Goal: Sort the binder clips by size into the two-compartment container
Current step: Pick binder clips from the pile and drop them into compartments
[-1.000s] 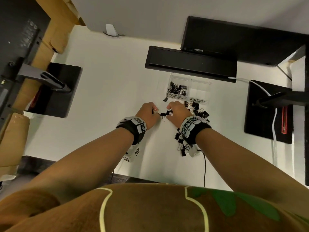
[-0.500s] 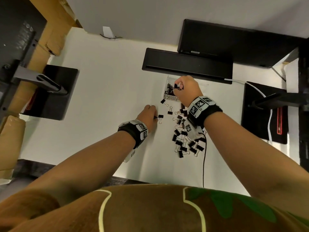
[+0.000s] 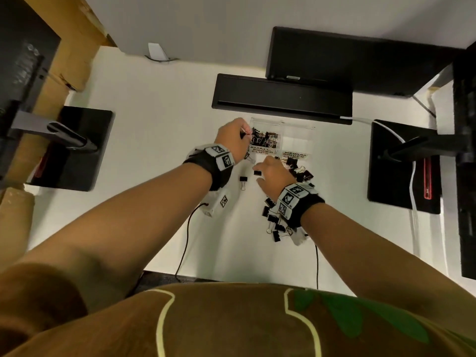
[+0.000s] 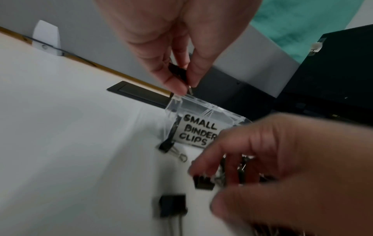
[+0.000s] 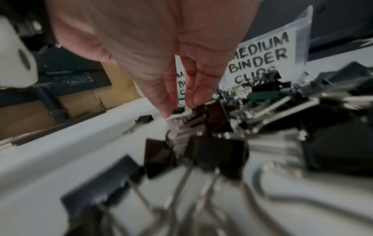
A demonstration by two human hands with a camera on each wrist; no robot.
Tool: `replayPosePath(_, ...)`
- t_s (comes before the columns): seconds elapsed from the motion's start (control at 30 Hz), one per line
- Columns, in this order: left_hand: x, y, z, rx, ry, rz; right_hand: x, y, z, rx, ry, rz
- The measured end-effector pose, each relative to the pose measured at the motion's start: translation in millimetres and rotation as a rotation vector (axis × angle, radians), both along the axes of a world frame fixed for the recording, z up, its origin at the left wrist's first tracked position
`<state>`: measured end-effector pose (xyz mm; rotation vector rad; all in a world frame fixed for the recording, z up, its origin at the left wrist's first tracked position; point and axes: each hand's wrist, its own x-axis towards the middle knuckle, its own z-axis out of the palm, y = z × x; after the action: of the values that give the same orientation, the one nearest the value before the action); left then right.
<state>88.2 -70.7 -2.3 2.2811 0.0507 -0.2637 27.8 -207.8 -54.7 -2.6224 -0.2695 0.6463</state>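
A clear two-compartment container (image 3: 296, 128) stands at the back of the white table. Its left half, labelled small binder clips (image 4: 198, 133), holds several small black clips (image 3: 265, 137); the medium half (image 5: 260, 54) shows none. My left hand (image 3: 231, 136) pinches a small black clip (image 4: 178, 71) just above the left compartment's rim. My right hand (image 3: 270, 173) hovers low over the table by the mixed clip pile (image 3: 300, 172). Its thumb and forefinger sit either side of a small clip (image 3: 257, 173) (image 5: 179, 110) lying there. More clips (image 3: 273, 220) lie under the right wrist.
Single small clips lie loose on the table (image 3: 243, 179) and by the container's front (image 4: 167, 146). A long black bar (image 3: 280, 99) sits behind the container. Black stand bases flank the area at the left (image 3: 77, 150) and right (image 3: 401, 166). Cables (image 3: 185, 240) trail to the front edge.
My left hand lifted a small clip from the table to the small compartment. My right hand came back from the container down to the clip pile.
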Motion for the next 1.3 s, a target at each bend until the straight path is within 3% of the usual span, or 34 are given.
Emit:
replayPosePath(0.3,8.6,-27.6,-5.3,0.074,0.010,-0.184,-5.8,-3.6,-2.4,0.142,-0.039,-0.084)
replayPosePath(0.5,-16.6,-14.7,-10.7,0.088,-0.058,-0.239,-13.1,-27.1,16.5,0.366,-0.093,-0.475)
replayPosePath(0.57,-27.7,-7.4,-18.6,0.147,-0.010,-0.298,-13.6,-36.0,19.4,0.463,-0.021,-0.615)
replayPosePath(0.73,-48.7,5.6,-43.2,0.341,0.168,-0.425,-14.8,-47.9,26.8,0.927,0.244,-0.946)
replayPosePath(0.8,-53.9,8.5,-50.8,0.372,0.203,-0.433,-13.9,-46.5,26.1,0.951,0.286,-0.984)
replayPosePath(0.87,-57.9,10.3,-54.8,0.380,0.190,-0.431,-13.2,-43.5,24.1,0.844,0.287,-0.922)
replayPosePath(0.97,-59.4,12.0,-56.3,0.372,0.138,-0.440,-16.4,-40.6,16.5,0.434,0.109,-0.560)
replayPosePath(1.07,-54.8,12.7,-54.8,0.337,0.094,-0.425,-23.1,-36.6,6.0,0.200,0.045,-0.298)
replayPosePath(1.3,-44.4,6.4,-54.6,0.405,0.053,-0.421,-25.8,-30.6,8.1,0.061,0.105,-0.188)
